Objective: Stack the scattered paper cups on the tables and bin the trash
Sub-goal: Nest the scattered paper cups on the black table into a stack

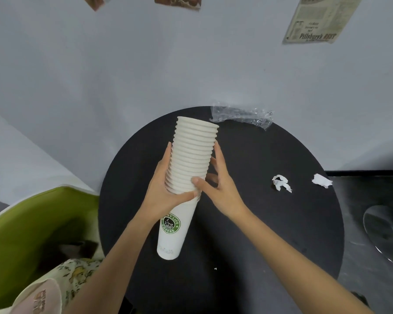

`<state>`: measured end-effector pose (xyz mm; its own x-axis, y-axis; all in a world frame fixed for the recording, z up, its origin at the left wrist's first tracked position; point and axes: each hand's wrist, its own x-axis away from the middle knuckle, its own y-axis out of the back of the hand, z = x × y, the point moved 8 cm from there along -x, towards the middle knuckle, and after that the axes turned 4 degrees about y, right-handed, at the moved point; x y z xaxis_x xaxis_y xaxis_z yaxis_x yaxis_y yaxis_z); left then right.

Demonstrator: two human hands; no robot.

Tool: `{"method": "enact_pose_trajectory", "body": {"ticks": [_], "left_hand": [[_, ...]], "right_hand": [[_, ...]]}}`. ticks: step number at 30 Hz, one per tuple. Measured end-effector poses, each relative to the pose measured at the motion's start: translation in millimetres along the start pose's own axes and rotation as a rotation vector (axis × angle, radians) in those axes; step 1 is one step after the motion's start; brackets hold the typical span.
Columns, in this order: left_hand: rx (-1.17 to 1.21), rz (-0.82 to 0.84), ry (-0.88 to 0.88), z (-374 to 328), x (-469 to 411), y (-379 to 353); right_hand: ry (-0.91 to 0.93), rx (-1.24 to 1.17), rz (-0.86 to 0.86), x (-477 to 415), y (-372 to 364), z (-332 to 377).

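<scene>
paper cups (191, 164), nested in one tall tilted stack held above the black table (270, 234), are judged light, thin-walled and liable to slide apart; left hand (161, 193) wraps the lower rims, right hand (218, 184) pinches opposite, a sound mid-stack hold.

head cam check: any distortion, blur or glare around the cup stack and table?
Head view: strong fisheye, the round table looks egg-shaped and the wall edges bow; posters at the top edge smear; cup stack is sharp, logo readable; light is soft, shadows faint; plastic wrapper glints lightly.
</scene>
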<state>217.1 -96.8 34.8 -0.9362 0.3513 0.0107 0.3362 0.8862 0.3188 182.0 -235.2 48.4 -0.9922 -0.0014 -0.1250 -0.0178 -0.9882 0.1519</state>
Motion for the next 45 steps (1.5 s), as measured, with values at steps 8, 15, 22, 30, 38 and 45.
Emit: {"method": "enact_pose_trajectory", "body": {"ticks": [8, 15, 22, 30, 38, 45], "left_hand": [[0.076, -0.091, -0.026, -9, -19, 52], [0.108, -0.15, -0.039, -9, -54, 86], [0.114, -0.214, -0.032, 0, -95, 114], [0.128, -0.305, -0.032, 15, -131, 134], [0.092, -0.418, -0.008, 19, -132, 137], [0.066, -0.423, -0.013, 19, -129, 137]], "right_hand": [[0.097, 0.054, 0.072, -51, -27, 28], [0.109, 0.059, 0.096, -107, -41, 33], [0.12, 0.1, 0.142, -168, -51, 27], [0.131, 0.13, 0.196, -213, -60, 13], [0.158, 0.161, 0.254, -225, -64, 13], [0.134, 0.131, 0.269, -219, -65, 10]]}}
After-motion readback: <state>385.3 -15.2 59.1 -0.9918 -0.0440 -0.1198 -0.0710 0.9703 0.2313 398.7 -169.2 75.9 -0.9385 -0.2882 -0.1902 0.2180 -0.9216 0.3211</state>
